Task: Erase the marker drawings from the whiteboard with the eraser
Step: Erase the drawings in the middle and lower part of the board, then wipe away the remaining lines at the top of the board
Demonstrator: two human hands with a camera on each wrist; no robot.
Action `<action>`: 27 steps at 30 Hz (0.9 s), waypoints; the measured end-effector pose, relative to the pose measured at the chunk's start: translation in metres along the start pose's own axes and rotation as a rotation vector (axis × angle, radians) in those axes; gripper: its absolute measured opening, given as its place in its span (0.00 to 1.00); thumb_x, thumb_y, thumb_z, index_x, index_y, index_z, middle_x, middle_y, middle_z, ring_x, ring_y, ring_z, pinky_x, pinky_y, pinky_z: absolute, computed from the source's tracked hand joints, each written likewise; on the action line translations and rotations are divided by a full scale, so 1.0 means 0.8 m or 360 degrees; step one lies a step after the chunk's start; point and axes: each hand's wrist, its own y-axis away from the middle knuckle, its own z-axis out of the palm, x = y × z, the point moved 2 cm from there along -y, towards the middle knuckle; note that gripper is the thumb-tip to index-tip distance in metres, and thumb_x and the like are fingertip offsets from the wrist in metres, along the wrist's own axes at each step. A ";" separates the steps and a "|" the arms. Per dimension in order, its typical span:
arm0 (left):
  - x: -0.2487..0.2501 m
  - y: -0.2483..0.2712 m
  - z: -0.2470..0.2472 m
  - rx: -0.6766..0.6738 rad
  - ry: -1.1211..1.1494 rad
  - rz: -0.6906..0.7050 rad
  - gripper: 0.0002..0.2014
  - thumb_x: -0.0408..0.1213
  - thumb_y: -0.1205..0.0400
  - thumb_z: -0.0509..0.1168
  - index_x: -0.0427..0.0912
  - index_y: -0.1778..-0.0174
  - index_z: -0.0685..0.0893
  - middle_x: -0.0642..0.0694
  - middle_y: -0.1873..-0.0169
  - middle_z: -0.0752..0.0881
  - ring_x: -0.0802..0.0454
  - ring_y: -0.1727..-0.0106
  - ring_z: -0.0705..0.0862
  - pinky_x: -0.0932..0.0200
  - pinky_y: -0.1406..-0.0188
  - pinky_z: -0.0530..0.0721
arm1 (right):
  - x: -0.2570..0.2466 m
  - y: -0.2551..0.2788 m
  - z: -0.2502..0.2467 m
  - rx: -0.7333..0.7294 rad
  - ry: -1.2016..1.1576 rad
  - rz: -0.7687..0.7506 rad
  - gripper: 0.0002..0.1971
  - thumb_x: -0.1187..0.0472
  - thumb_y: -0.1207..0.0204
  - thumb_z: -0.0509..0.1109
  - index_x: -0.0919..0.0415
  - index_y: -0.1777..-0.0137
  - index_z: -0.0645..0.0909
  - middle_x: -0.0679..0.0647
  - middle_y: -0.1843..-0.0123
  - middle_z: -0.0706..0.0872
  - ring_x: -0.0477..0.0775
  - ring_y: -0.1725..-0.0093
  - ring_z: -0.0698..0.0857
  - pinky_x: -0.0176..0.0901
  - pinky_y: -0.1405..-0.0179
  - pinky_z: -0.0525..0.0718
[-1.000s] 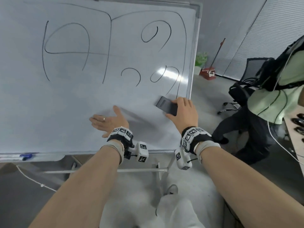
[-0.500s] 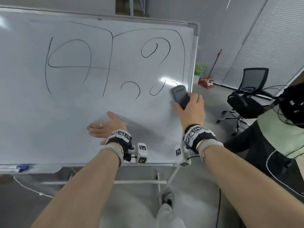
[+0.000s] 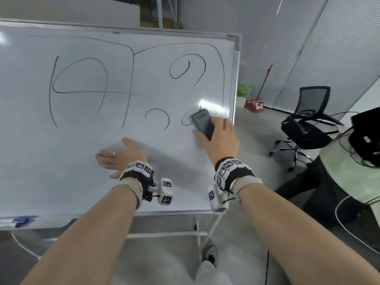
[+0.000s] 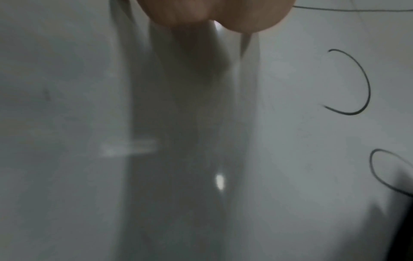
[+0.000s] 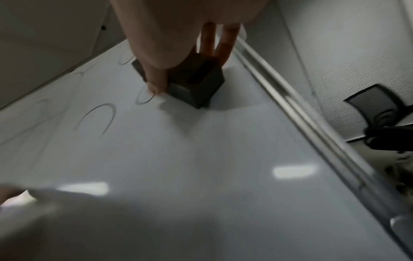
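A whiteboard (image 3: 61, 171) on a stand carries black marker drawings (image 3: 80, 87): loops, arcs and long curved lines. My right hand (image 3: 221, 136) grips a dark grey eraser (image 3: 202, 122) and holds it flat on the board over a small loop at the lower right. In the right wrist view the eraser (image 5: 196, 84) sits between thumb and fingers, beside a loop and an arc. My left hand (image 3: 117, 156) rests flat on the board's lower middle, fingers straight. The left wrist view shows only the board (image 4: 290, 141), an arc (image 4: 357, 84) and the heel of my hand.
A blue marker (image 3: 20, 220) lies in the tray at the board's lower left. Right of the board are a black office chair (image 3: 304, 124), a seated person in a green top (image 3: 349, 173), a red dustpan with broom (image 3: 256, 103) and window blinds.
My right hand has carried the eraser up the board from below the drawings to the small loop at lower right, part of which is wiped away. The left hand has stayed put.
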 end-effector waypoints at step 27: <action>-0.034 -0.137 -0.109 0.0167 0.0113 -0.0158 0.36 0.47 0.17 0.63 0.34 0.16 0.58 0.39 0.15 0.56 0.38 0.16 0.57 0.42 0.21 0.60 | -0.232 0.019 0.138 -0.0365 -0.0181 -0.0779 0.26 0.45 0.34 0.80 0.55 0.40 0.78 0.59 0.42 0.80 0.64 0.43 0.78 0.57 0.50 0.81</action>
